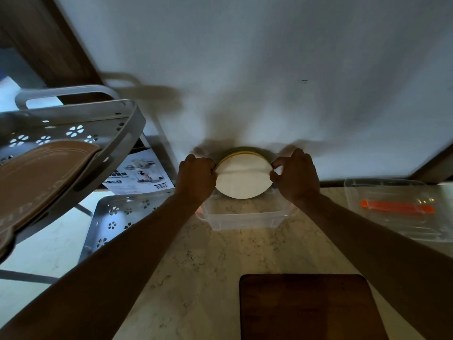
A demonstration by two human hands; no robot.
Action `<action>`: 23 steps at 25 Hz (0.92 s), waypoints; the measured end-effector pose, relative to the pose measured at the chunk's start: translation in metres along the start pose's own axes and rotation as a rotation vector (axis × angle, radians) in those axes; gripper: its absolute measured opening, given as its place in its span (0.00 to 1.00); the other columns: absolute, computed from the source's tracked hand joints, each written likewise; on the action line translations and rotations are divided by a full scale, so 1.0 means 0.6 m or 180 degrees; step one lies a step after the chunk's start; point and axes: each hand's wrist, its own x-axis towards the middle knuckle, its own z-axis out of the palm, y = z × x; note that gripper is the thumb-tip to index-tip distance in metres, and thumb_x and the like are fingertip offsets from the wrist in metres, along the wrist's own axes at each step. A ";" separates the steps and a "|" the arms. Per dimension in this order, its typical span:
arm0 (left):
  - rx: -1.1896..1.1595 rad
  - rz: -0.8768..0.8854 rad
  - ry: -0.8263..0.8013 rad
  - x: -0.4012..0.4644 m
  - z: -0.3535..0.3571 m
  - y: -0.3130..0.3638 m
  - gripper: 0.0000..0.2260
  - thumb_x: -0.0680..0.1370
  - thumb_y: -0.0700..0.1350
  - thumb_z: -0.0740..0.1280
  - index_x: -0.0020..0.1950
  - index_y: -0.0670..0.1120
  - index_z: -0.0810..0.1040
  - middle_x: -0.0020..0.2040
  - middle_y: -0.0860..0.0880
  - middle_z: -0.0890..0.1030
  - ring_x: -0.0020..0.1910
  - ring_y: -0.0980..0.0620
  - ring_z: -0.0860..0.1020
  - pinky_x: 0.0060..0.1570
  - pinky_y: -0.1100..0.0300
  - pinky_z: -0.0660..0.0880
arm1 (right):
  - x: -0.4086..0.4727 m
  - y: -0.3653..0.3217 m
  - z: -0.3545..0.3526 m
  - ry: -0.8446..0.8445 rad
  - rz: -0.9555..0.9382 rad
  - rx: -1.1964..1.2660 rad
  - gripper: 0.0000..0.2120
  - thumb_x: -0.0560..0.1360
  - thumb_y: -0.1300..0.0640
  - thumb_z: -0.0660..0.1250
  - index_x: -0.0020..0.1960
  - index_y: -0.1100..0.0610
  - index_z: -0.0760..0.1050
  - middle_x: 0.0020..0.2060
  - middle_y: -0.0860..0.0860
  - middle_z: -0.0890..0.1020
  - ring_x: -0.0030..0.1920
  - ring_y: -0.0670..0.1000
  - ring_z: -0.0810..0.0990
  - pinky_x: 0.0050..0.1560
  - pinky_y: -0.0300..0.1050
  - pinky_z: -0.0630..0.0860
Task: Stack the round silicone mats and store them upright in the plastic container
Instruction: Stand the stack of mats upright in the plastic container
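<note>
A stack of round silicone mats (244,179) stands upright on edge, its white face toward me, with yellow and green mats behind it. My left hand (196,177) grips the stack's left rim and my right hand (295,176) grips its right rim. The stack's lower edge sits just above or at the far rim of the clear plastic container (245,220), which stands on the marble counter near the wall. Whether the mats touch the container's bottom I cannot tell.
A dark wooden cutting board (311,307) lies at the counter's near edge. The clear lid with an orange clip (397,208) rests to the right. On the left stand a grey tiered rack (73,133) holding a brown mat and a printed box (142,175).
</note>
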 end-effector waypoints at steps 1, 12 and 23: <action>-0.0016 -0.0016 0.0039 -0.001 0.000 0.001 0.08 0.77 0.46 0.68 0.49 0.44 0.84 0.46 0.45 0.86 0.52 0.43 0.76 0.55 0.49 0.74 | 0.001 0.000 0.001 0.0024 0.0004 -0.0014 0.10 0.72 0.50 0.70 0.52 0.50 0.82 0.51 0.56 0.75 0.54 0.57 0.72 0.51 0.49 0.73; 0.0099 -0.0022 0.0387 -0.004 0.005 0.010 0.09 0.79 0.49 0.66 0.52 0.46 0.82 0.48 0.47 0.86 0.52 0.45 0.78 0.56 0.49 0.73 | 0.008 -0.007 0.000 0.0233 -0.0055 -0.0250 0.10 0.71 0.48 0.71 0.49 0.51 0.83 0.50 0.56 0.78 0.51 0.57 0.74 0.51 0.51 0.72; -0.0165 0.0178 0.0124 -0.076 -0.091 0.059 0.14 0.79 0.47 0.64 0.63 0.43 0.78 0.58 0.42 0.81 0.58 0.42 0.77 0.58 0.48 0.73 | -0.049 -0.064 -0.076 -0.0092 -0.0393 -0.0227 0.29 0.69 0.47 0.72 0.67 0.55 0.71 0.59 0.58 0.74 0.60 0.59 0.72 0.57 0.53 0.69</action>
